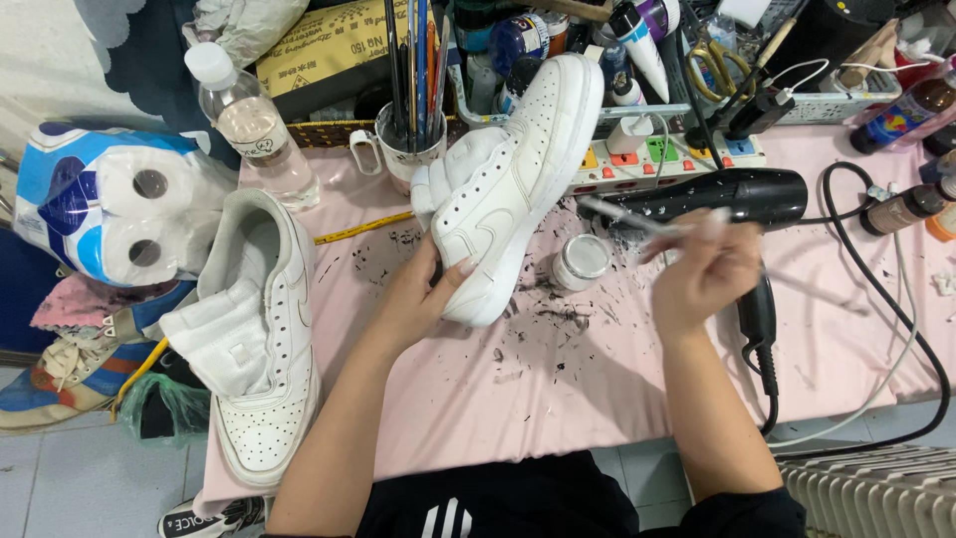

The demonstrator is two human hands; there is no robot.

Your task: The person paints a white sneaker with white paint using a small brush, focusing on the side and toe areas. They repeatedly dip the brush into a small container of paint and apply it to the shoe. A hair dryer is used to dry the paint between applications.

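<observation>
White sneaker (508, 179) first: from the head camera I see it lifted off the pink table (558, 389), toe down and heel up toward the power strip (687, 157), with my left hand (423, 294) wrapped round the toe end, thumb pressing the side panel. My right hand (707, 267) pinches a thin brush (637, 219) between thumb and fingers — the grip is narrow and closed on the handle, the tip pointing left toward the shoe but well short of touching it. Just below the brush stands a small open jar of white paint (581, 261), with dark flecks scattered over the table around it. A second white sneaker (261, 339) lies at the table's left edge, stuffed with paper, and a black hair dryer (727, 194) rests behind my right hand. To do this well, I judge the left hand should hold the shoe steady and turn the panel square to the brush, while the right loads little paint and lays light, even strokes — keeping the shoe clear of the flecks below.
</observation>
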